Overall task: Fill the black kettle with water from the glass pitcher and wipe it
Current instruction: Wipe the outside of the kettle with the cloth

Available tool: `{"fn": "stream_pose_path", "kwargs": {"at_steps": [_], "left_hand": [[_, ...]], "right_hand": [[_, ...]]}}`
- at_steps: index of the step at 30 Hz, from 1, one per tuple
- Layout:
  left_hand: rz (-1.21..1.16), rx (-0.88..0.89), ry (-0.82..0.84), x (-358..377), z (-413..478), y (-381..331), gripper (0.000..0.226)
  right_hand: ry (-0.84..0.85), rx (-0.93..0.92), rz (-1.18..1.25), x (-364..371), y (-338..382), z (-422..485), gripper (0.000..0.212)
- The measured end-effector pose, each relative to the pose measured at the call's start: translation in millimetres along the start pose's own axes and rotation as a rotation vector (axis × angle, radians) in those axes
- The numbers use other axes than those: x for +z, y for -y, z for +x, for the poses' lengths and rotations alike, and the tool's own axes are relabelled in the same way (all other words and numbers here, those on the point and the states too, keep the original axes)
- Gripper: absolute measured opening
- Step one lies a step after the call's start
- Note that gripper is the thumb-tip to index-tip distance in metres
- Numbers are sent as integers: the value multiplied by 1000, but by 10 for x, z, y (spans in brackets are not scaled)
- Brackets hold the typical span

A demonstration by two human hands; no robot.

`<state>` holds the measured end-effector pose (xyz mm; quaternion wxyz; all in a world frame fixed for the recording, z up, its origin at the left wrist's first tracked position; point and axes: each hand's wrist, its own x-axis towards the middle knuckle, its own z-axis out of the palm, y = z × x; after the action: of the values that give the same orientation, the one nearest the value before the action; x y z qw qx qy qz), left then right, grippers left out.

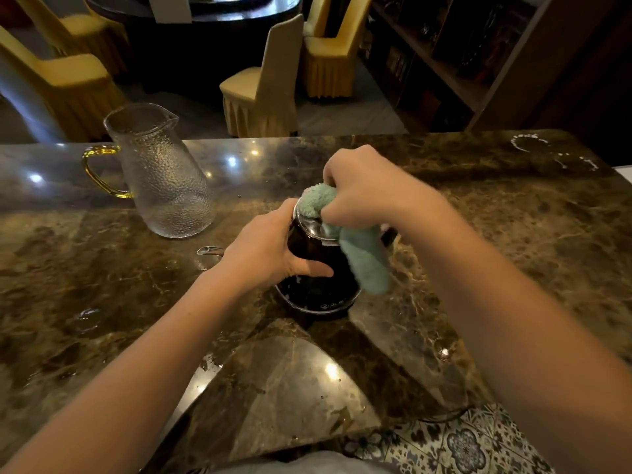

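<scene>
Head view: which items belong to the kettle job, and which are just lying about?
Job: black kettle, green cloth, glass pitcher, left hand, right hand.
Lying about: yellow chairs, bookshelf.

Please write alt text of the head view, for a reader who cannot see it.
The right hand holds a light green fluffy cloth against the shiny top of a black round kettle while the left hand grips its side. A clear textured glass pitcher with a yellow handle stands to the left on the brown marble counter.
</scene>
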<state>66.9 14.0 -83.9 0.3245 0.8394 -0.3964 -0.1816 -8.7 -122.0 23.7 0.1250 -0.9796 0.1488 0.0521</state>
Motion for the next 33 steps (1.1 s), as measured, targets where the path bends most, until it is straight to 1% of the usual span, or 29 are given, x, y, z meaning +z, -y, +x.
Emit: {"fn": "stream_pose_path", "kwargs": {"at_steps": [2, 3, 5, 6, 7, 9, 11, 12, 13, 14, 15, 17, 18, 19, 21, 22, 24, 25, 26, 27, 28, 29, 31, 32, 33], "left_hand": [[-6, 2, -8, 17, 3, 4, 97], [-3, 2, -15, 26, 6, 9, 91], [5, 1, -15, 34, 9, 12, 86], [5, 1, -12, 35, 10, 13, 88], [7, -2, -9, 34, 9, 12, 92], [8, 1, -15, 26, 1, 8, 100], [10, 11, -21, 23, -5, 1, 104], [19, 18, -20, 25, -6, 3, 104], [27, 20, -19, 26, -5, 4, 105], [28, 15, -18, 28, -4, 10, 106], [27, 8, -19, 25, -10, 12, 108], [27, 0, -19, 25, -24, 13, 111], [26, 3, -18, 28, -23, 17, 112], [18, 10, -16, 30, -19, 15, 112], [-6, 34, 0, 22, -8, 17, 112], [-16, 51, 8, 12, -3, 25, 115], [-47, 40, 23, -29, -23, 12, 129], [-87, 14, 19, -69, -52, -18, 134], [-131, 5, -6, -112, -81, -54, 132], [-157, 23, -49, -160, -105, -95, 124], [-156, 65, -99, -209, -123, -146, 110], [-145, 112, -145, -250, -128, -192, 90], [-137, 186, -201, -300, -77, -265, 52], [-138, 200, -217, -312, -27, -297, 42], [-143, 202, -230, -313, 28, -329, 37]], "right_hand": [[-131, 115, -29, 154, 114, -67, 31], [-236, 151, -21, 277, 120, -101, 34], [-479, 136, 67, 563, 58, -166, 22], [-546, 107, 141, 682, 11, -180, 17], [-556, 68, 187, 745, -30, -185, 19], [-446, -29, 148, 652, -142, -151, 18], [-205, -109, 105, 371, -265, -130, 16], [-102, -142, 159, 226, -352, -120, 16], [-42, -167, 242, 124, -453, -126, 18], [-55, -186, 370, 82, -553, -133, 20], [-134, -187, 563, 87, -646, -141, 21], [-336, -168, 1118, 135, -780, -137, 19], [-377, -163, 1402, 151, -826, -129, 19], [-381, -154, 1629, 148, -841, -133, 21], [-335, -121, 1930, 135, -868, -159, 28], [-308, -99, 2028, 144, -875, -176, 32], [-246, -106, 2148, 192, -891, -238, 39], [-237, -119, 2193, 221, -904, -280, 43], [-264, -126, 2221, 252, -917, -321, 44], [-312, -124, 2222, 270, -911, -375, 44], [-368, -117, 2205, 291, -909, -415, 42], [-419, -109, 2159, 307, -878, -473, 41], [-517, -83, 1958, 393, -758, -580, 40], [-549, -71, 1784, 477, -661, -615, 39], [-565, -50, 1553, 610, -549, -623, 39]]}}
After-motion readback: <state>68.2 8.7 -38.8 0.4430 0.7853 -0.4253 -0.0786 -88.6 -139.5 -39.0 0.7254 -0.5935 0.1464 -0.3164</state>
